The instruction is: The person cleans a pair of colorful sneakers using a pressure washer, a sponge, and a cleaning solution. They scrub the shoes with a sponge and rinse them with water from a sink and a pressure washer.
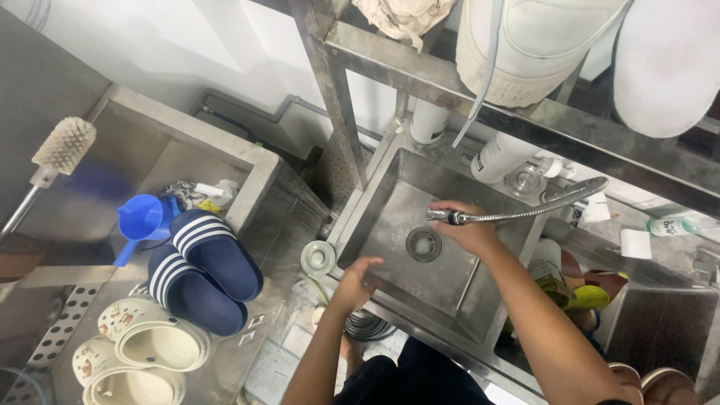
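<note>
Steel wash station seen from above: square sink [390, 225] in the middle, a second basin [187, 161] to your left. Your right hand [469, 229] is closed around the spray head [444, 217] of the flexible metal hose [540, 206]. The hose runs roughly left-right, curving in from the tap side on your right; the nozzle end points left and sits just above the drain [424, 244]. Your left hand [358, 279] is open, fingers spread, holding nothing, at the sink's near rim, below-left of the drain. Right hand is nearer the drain. Can't tell whether water is running. Drain strainer [318, 256] lies on the ledge left of the sink. Shelf rail [480, 97] overhead cuts off the back wall; tap base is hard to make out.
</note>
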